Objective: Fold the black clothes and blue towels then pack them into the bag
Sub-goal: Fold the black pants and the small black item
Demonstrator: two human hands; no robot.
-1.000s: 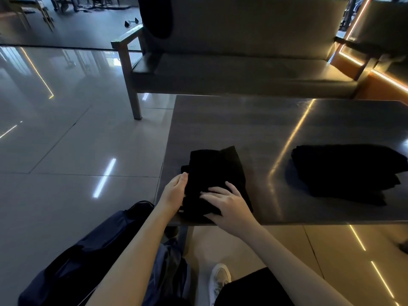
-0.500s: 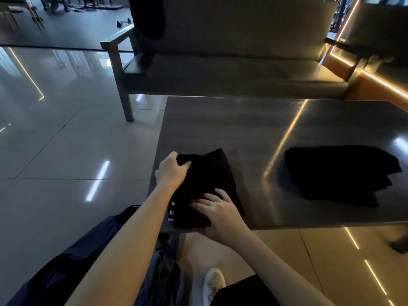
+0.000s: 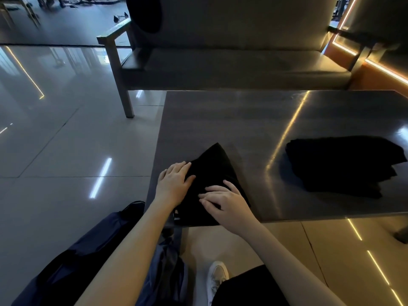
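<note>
A folded black garment [image 3: 213,173] lies at the near left corner of the dark table [image 3: 254,120], slightly over the front edge. My left hand [image 3: 174,181] rests flat on its left side with fingers spread. My right hand [image 3: 225,200] presses on its near right part, fingers apart. A second black garment [image 3: 344,164] sits folded in a loose pile on the table's right side. The dark blue bag [image 3: 92,257] lies open on the floor at my lower left, partly hidden by my left forearm.
A grey bench sofa [image 3: 231,67] with a metal frame stands just behind the table. Glossy tiled floor [image 3: 55,151] stretches to the left. My white shoe [image 3: 217,274] is under the table's front edge. An orange lit wall [image 3: 379,71] is at the far right.
My left hand slid from the garment's near left edge up to its far left side and now lies flatter on it. The right hand stayed pressing on the near part.
</note>
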